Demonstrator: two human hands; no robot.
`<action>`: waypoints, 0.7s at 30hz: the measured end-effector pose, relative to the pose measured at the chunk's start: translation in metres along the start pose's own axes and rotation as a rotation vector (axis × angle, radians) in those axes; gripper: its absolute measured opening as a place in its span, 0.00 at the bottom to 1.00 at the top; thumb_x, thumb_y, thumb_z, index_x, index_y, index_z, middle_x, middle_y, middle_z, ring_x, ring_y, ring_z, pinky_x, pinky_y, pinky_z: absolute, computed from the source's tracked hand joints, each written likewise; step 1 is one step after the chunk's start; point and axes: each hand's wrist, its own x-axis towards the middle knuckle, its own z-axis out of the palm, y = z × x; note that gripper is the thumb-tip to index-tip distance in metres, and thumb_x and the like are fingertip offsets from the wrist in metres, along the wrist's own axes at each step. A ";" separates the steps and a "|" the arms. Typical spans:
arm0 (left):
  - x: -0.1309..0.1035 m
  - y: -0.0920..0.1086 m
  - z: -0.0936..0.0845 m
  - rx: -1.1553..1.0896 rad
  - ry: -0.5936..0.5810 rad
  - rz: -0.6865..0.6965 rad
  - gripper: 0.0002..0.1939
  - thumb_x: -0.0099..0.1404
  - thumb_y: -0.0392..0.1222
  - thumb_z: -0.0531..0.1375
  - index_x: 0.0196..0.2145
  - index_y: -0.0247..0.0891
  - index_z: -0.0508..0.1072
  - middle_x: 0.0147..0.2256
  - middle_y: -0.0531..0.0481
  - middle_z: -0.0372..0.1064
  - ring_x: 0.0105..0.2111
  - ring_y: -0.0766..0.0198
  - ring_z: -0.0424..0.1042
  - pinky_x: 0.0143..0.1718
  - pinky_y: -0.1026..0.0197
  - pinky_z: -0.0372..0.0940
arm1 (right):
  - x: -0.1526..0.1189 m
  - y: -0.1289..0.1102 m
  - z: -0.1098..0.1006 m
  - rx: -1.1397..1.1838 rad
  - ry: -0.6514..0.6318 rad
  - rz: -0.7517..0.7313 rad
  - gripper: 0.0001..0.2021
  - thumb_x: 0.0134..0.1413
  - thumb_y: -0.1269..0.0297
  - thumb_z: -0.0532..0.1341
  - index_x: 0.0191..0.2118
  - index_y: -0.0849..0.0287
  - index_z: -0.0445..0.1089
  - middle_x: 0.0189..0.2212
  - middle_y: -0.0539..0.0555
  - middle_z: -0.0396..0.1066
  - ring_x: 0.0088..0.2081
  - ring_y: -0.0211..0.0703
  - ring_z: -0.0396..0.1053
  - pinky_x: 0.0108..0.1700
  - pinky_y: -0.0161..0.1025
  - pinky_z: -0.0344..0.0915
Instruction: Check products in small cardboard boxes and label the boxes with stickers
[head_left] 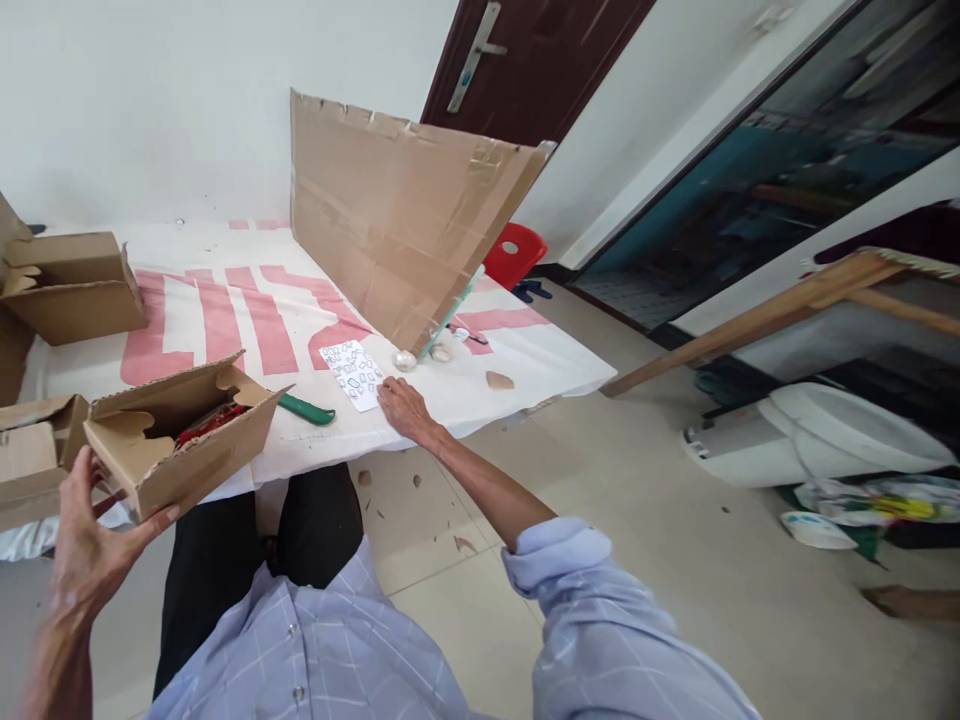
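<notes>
An open cardboard box (pixel 206 455) with something red and shiny inside is tilted at the table's near edge. My left hand (pixel 94 540) grips its near left corner, thumb along the lower edge. My right hand (pixel 405 408) is closed at the right edge of a white sheet of paper (pixel 354 378) printed with small outlined shapes; its fingertips are partly hidden. Between box and sheet lies a green-handled tool (pixel 307 409), one end behind the box. Just beyond my right hand sits a small roundish clear object (pixel 405 360).
A large cardboard panel (pixel 405 220) stands slanted on the cloth-covered table (pixel 555 375). More cardboard boxes (pixel 82 290) are at the left. A cardboard scrap (pixel 499 380) lies at the right. A red chair (pixel 516 255), a wooden frame (pixel 750 325) and a white bucket (pixel 817 440) stand beyond.
</notes>
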 end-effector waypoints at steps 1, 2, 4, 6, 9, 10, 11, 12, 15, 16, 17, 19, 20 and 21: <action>-0.001 0.001 0.002 -0.037 -0.019 -0.031 0.68 0.41 0.65 0.78 0.75 0.42 0.59 0.68 0.32 0.62 0.63 0.32 0.71 0.56 0.33 0.77 | -0.002 -0.002 0.000 0.000 0.001 0.002 0.13 0.74 0.69 0.54 0.48 0.63 0.76 0.53 0.66 0.75 0.50 0.53 0.66 0.49 0.43 0.60; -0.003 0.002 0.004 -0.084 -0.038 -0.058 0.68 0.42 0.63 0.78 0.75 0.43 0.57 0.69 0.32 0.61 0.65 0.31 0.69 0.58 0.32 0.76 | -0.004 -0.004 -0.001 0.004 0.004 0.005 0.13 0.74 0.69 0.54 0.49 0.63 0.76 0.53 0.67 0.75 0.51 0.54 0.66 0.50 0.44 0.61; -0.005 0.002 0.006 -0.197 -0.057 -0.102 0.65 0.44 0.60 0.79 0.74 0.44 0.57 0.70 0.33 0.61 0.67 0.32 0.67 0.59 0.33 0.74 | -0.008 -0.007 -0.002 0.019 0.013 0.016 0.14 0.73 0.69 0.53 0.51 0.65 0.76 0.53 0.68 0.75 0.51 0.56 0.67 0.51 0.46 0.63; -0.007 0.000 0.006 -0.317 -0.083 -0.157 0.59 0.44 0.57 0.80 0.70 0.43 0.62 0.66 0.35 0.67 0.66 0.34 0.69 0.59 0.37 0.75 | -0.011 -0.009 -0.003 0.042 0.028 0.032 0.16 0.73 0.70 0.52 0.54 0.66 0.75 0.53 0.70 0.75 0.52 0.58 0.68 0.51 0.47 0.65; -0.009 -0.011 0.006 -0.463 -0.082 -0.253 0.50 0.41 0.55 0.81 0.60 0.40 0.72 0.55 0.38 0.77 0.59 0.37 0.75 0.56 0.41 0.76 | -0.015 -0.013 -0.007 0.087 0.073 0.064 0.18 0.72 0.70 0.51 0.58 0.66 0.73 0.54 0.70 0.74 0.53 0.59 0.69 0.51 0.48 0.67; -0.010 -0.016 0.006 -0.519 -0.081 -0.283 0.48 0.41 0.55 0.81 0.58 0.39 0.74 0.52 0.39 0.78 0.57 0.38 0.77 0.56 0.42 0.76 | -0.016 -0.018 -0.009 0.121 0.118 0.074 0.19 0.71 0.70 0.51 0.59 0.65 0.73 0.54 0.70 0.74 0.53 0.60 0.70 0.50 0.49 0.68; -0.011 -0.022 0.007 -0.592 -0.087 -0.309 0.46 0.41 0.55 0.81 0.56 0.38 0.75 0.50 0.40 0.80 0.55 0.39 0.78 0.56 0.43 0.76 | -0.017 -0.024 -0.012 0.174 0.181 0.073 0.19 0.71 0.69 0.51 0.59 0.63 0.73 0.54 0.69 0.74 0.54 0.60 0.70 0.51 0.49 0.70; -0.012 -0.028 0.009 -0.682 -0.092 -0.332 0.45 0.41 0.56 0.81 0.55 0.38 0.76 0.48 0.40 0.81 0.54 0.40 0.78 0.56 0.43 0.75 | -0.019 -0.033 -0.015 0.248 0.257 0.057 0.19 0.70 0.67 0.52 0.59 0.62 0.73 0.54 0.68 0.74 0.54 0.60 0.71 0.51 0.50 0.71; -0.014 -0.043 0.018 -0.981 -0.051 -0.391 0.44 0.39 0.56 0.81 0.52 0.40 0.79 0.46 0.42 0.83 0.50 0.43 0.80 0.57 0.45 0.75 | -0.025 -0.075 -0.034 0.550 0.476 -0.067 0.16 0.72 0.61 0.54 0.56 0.58 0.75 0.51 0.64 0.75 0.46 0.54 0.75 0.48 0.50 0.75; -0.014 -0.047 0.022 -1.061 -0.022 -0.413 0.43 0.37 0.56 0.82 0.51 0.41 0.80 0.45 0.43 0.83 0.49 0.44 0.81 0.57 0.46 0.75 | -0.028 -0.093 -0.044 0.651 0.520 -0.112 0.16 0.73 0.59 0.54 0.55 0.57 0.75 0.49 0.62 0.76 0.43 0.52 0.75 0.46 0.49 0.76; -0.014 -0.051 0.026 -1.125 0.002 -0.436 0.42 0.37 0.55 0.82 0.50 0.42 0.80 0.45 0.44 0.84 0.48 0.44 0.82 0.57 0.46 0.75 | -0.032 -0.110 -0.054 0.737 0.551 -0.153 0.15 0.74 0.57 0.55 0.55 0.56 0.75 0.48 0.61 0.76 0.42 0.50 0.75 0.44 0.48 0.76; -0.015 -0.056 0.033 -1.221 0.018 -0.474 0.39 0.38 0.52 0.82 0.49 0.43 0.82 0.44 0.45 0.85 0.46 0.45 0.83 0.57 0.46 0.76 | -0.041 -0.144 -0.077 0.866 0.583 -0.211 0.14 0.75 0.57 0.57 0.53 0.55 0.77 0.46 0.59 0.76 0.43 0.49 0.76 0.44 0.46 0.76; -0.016 -0.058 0.036 -1.259 0.022 -0.486 0.38 0.38 0.51 0.81 0.49 0.42 0.82 0.44 0.45 0.85 0.45 0.46 0.83 0.57 0.46 0.76 | -0.046 -0.158 -0.088 0.913 0.589 -0.236 0.13 0.75 0.57 0.58 0.52 0.54 0.77 0.46 0.59 0.77 0.44 0.49 0.76 0.45 0.46 0.77; -0.017 -0.060 0.039 -1.292 0.028 -0.495 0.37 0.39 0.51 0.81 0.48 0.42 0.82 0.44 0.46 0.85 0.44 0.47 0.83 0.56 0.47 0.76 | -0.051 -0.170 -0.098 0.952 0.593 -0.261 0.12 0.75 0.59 0.58 0.52 0.54 0.78 0.46 0.59 0.77 0.45 0.49 0.76 0.45 0.46 0.77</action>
